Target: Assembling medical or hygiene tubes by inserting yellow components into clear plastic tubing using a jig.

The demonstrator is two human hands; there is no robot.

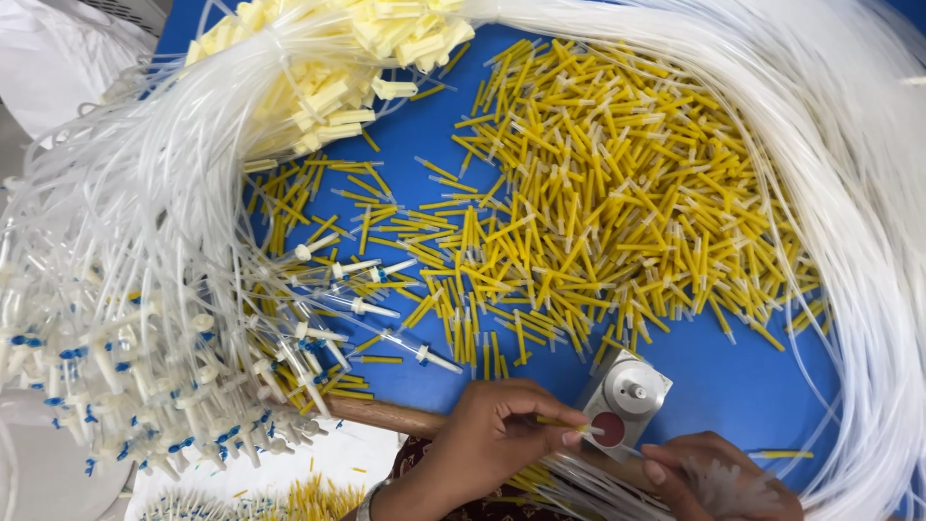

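Left hand (492,434): lower centre of view, fingers curled, thumb and forefinger pinched on 1 thin yellow tube piece (564,423) held level, its tip pointing at the small metal device (625,397).

Right hand (719,473): lower right, fingers closed around a bundle of clear tubing ends (598,478); 1 clear tube end runs from the fingertips up to the red disc (609,429) on the device. The exact contact at the disc is too small to tell.

Small metal device: grey, boxy, tilted, with a round knob on top and the red disc on its near face. Stands on the blue counter (733,386), between the 2 hands and just beside both.

Pile of yellow tube pieces (598,203): loose, short, many with clear tips, spread across the centre of the counter, beyond the device.

Pale yellow capped parts (328,77): bunched at top left, attached to tubing ends.

Clear tubing bundle (858,193): long white-clear strands arching over the top of the counter and down the right edge toward the right hand.

White connectors with blue clips (125,376): dense mass on tubing ends at left, several lying over the yellow pieces.

Wooden rod (386,417): brown, along the near counter edge, running from under the connectors to the left hand.
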